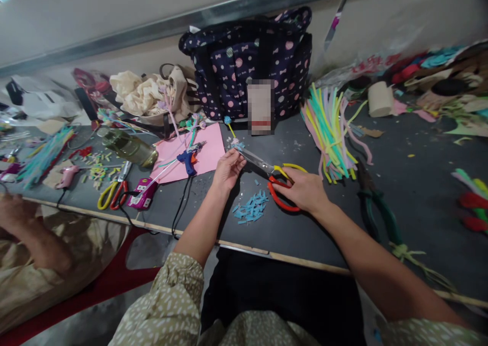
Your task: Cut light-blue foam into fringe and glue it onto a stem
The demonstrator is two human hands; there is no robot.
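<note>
Two hands work over a dark table (pixel 419 193) crowded with craft stuff. Behind them stands a dotted bag (pixel 244 61), closed, so what is in it cannot be told; a cloth bag (pixel 152 94) slumps to its left. A pink sheet (pixel 208 150) lies in front of the cloth bag with a blue glue gun (pixel 189 159) on it, its cord running off the near edge. Farther left lie a bottle (pixel 127 146) on its side, a pink glue gun (pixel 66 175), scattered coloured bits, and spare scissors (pixel 112 191) with yellow and red handles. A bundle of pastel foam strips (pixel 330 127) fans out to the right of the bag, a paper roll (pixel 380 99) beyond it, and green pliers (pixel 377 208) lie near the right forearm. Another person's arm (pixel 30 234) shows at the far left edge.

Blue snippets (pixel 251 209) are heaped on the table between the two wrists, just below the blades.

The right hand (pixel 305 189) is curled through the red and yellow handles of the scissors (pixel 267 168), gripping them; the blades point left and look nearly closed. The left hand (pixel 227 170) has its fingertips pinched on a small blue piece (pixel 235 143) at the blade tips, right at the sheet's corner. A thin stem with a blue ball (pixel 227 120) stands just above that pinch
</note>
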